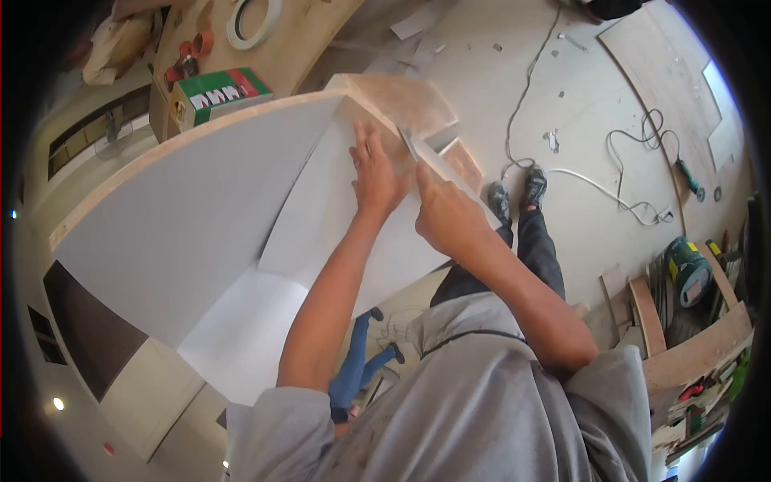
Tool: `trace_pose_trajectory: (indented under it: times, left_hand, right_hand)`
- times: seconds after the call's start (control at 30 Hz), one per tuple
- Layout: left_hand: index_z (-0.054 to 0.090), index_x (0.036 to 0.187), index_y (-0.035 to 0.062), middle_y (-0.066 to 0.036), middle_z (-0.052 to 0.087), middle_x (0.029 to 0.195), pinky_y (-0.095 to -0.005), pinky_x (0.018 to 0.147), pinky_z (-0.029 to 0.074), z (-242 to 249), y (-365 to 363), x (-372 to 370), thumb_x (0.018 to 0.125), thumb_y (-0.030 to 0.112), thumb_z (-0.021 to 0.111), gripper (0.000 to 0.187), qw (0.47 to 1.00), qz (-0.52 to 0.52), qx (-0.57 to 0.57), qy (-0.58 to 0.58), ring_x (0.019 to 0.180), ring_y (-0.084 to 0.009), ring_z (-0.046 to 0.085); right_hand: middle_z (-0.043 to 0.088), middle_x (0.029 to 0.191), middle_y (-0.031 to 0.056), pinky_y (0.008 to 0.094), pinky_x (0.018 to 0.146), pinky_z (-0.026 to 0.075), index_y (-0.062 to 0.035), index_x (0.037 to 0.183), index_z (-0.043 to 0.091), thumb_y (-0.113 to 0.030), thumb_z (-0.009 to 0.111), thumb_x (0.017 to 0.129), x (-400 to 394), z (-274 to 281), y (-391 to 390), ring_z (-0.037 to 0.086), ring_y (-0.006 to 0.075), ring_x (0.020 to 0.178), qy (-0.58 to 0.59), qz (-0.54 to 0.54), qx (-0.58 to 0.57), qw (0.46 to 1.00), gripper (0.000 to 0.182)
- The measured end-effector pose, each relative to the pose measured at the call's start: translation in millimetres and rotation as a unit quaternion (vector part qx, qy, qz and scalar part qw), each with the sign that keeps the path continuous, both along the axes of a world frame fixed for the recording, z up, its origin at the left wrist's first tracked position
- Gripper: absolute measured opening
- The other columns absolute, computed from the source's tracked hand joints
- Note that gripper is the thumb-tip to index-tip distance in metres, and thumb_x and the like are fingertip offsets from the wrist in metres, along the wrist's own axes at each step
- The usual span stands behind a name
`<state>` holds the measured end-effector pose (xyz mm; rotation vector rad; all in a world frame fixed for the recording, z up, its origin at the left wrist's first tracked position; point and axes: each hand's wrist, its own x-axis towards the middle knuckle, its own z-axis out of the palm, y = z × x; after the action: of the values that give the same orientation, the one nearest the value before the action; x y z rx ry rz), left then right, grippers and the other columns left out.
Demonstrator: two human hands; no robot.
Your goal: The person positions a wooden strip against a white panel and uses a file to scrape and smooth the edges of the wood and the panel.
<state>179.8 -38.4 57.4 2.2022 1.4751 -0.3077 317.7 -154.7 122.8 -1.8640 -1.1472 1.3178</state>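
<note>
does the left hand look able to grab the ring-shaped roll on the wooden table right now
Probably not without shifting: the left hand rests on the pale piece, and the curved wooden edge lies between it and the roll on the table beyond.

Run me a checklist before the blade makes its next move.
1. Blade gripped: ok, the right hand holds it at the workpiece's edge.
2. Left hand well away from the blade: not ok, in my judgement; it lies close beside it.
3. Workpiece firmly supported: cannot tell, its underside is hidden.
4. Feet clear of cords: not ok, a dark cord runs right up to the shoes.
5. Floor swept: not ok, small scraps lie about.
6. Blade sharp: cannot tell, too small to judge.
</note>
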Motion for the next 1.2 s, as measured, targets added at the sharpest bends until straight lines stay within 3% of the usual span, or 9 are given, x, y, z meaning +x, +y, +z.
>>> trace_pose_trajectory:
  times: [0.2,0.3,0.4,0.5,0.6,0.77,0.97,1.1,1.2]
  left_hand:
    - [0.018,0.165,0.0144,-0.013,-0.001,0.178,-0.0832,0.108,0.038,5.5,0.7,2.6,0.079,0.026,0.092,0.114,1.000,0.006,-0.015,0.025,0.157,-0.0581,0.016]
    - [0.017,0.166,0.0150,-0.012,-0.002,0.178,-0.0834,0.108,0.037,7.3,-2.1,6.8,0.078,0.025,0.092,0.115,0.999,0.020,-0.017,0.025,0.157,-0.0575,0.015]
    - [0.017,0.166,0.0151,-0.012,-0.002,0.178,-0.0836,0.109,0.037,10.9,-2.9,7.0,0.079,0.027,0.092,0.115,0.999,0.019,-0.024,0.039,0.157,-0.0579,0.015]
    - [0.015,0.166,0.0149,-0.013,-0.002,0.179,-0.0838,0.109,0.036,10.5,-3.2,8.6,0.080,0.030,0.092,0.116,0.998,0.016,-0.031,0.050,0.157,-0.0587,0.015]
    - [0.014,0.167,0.0151,-0.013,-0.002,0.179,-0.0839,0.109,0.035,3.5,3.5,9.8,0.081,0.032,0.091,0.117,0.999,0.009,-0.022,0.026,0.157,-0.0590,0.015]
    - [0.012,0.167,0.0158,-0.014,-0.002,0.179,-0.0842,0.108,0.035,-3.7,-3.4,-4.2,0.081,0.033,0.091,0.118,1.000,0.005,-0.011,0.004,0.156,-0.0596,0.015]
    - [0.013,0.167,0.0150,-0.014,-0.002,0.179,-0.0851,0.108,0.033,-2.8,1.8,2.0,0.083,0.042,0.088,0.115,1.000,-0.010,-0.015,0.020,0.156,-0.0607,0.015]
    - [0.015,0.166,0.0136,-0.014,-0.001,0.179,-0.0838,0.109,0.034,-11.6,2.2,-8.3,0.083,0.039,0.088,0.114,1.000,-0.005,0.000,-0.006,0.155,-0.0612,0.016]
    - [0.015,0.165,0.0124,-0.016,0.000,0.178,-0.0804,0.111,0.036,-14.3,13.2,-2.0,0.082,0.036,0.090,0.114,1.000,-0.006,0.013,-0.010,0.155,-0.0614,0.017]
  right_hand:
    - [0.071,0.089,0.0345,0.0550,0.076,0.059,0.0211,0.141,0.042,0.003,0.067,0.078,6.1,40.0,-15.7,0.073,0.0494,0.082,-0.008,0.063,-0.048,0.997,0.071]
    - [0.069,0.081,0.0327,0.0574,0.081,0.056,0.0111,0.152,0.040,0.002,0.061,0.081,-13.0,-11.2,-5.8,0.071,0.0497,0.081,-0.004,-0.051,0.041,0.998,0.075]
    - [0.069,0.081,0.0315,0.0562,0.079,0.056,0.0136,0.152,0.038,0.004,0.062,0.080,-6.3,-4.8,-9.3,0.071,0.0492,0.081,-0.007,-0.026,0.018,0.999,0.077]
    - [0.070,0.085,0.0357,0.0533,0.070,0.060,0.0209,0.133,0.050,0.003,0.064,0.081,11.5,46.6,-24.5,0.074,0.0457,0.072,0.008,0.044,-0.039,0.998,0.056]
    - [0.070,0.086,0.0353,0.0501,0.067,0.061,0.0209,0.129,0.054,0.005,0.063,0.082,-5.7,19.9,-25.3,0.074,0.0440,0.072,-0.065,0.023,0.015,0.998,0.051]
    - [0.069,0.076,0.0308,0.0532,0.076,0.058,0.0201,0.143,0.044,0.004,0.064,0.079,-28.6,-23.2,-1.3,0.071,0.0494,0.076,-0.037,-0.055,0.080,0.995,0.069]
    - [0.072,0.082,0.0290,0.0426,0.062,0.062,0.0181,0.105,0.068,0.003,0.064,0.083,8.3,52.0,-28.5,0.076,0.0387,0.071,-0.103,0.049,0.019,0.993,0.027]
    - [0.072,0.088,0.0311,0.0479,0.073,0.060,0.0168,0.119,0.060,0.002,0.065,0.081,-25.6,-30.0,-5.5,0.074,0.0438,0.078,-0.062,-0.056,0.139,0.987,0.041]
    - [0.072,0.089,0.0306,0.0478,0.070,0.060,0.0180,0.115,0.063,0.001,0.067,0.080,-16.9,-26.6,25.6,0.074,0.0434,0.077,-0.087,0.036,0.061,0.994,0.038]
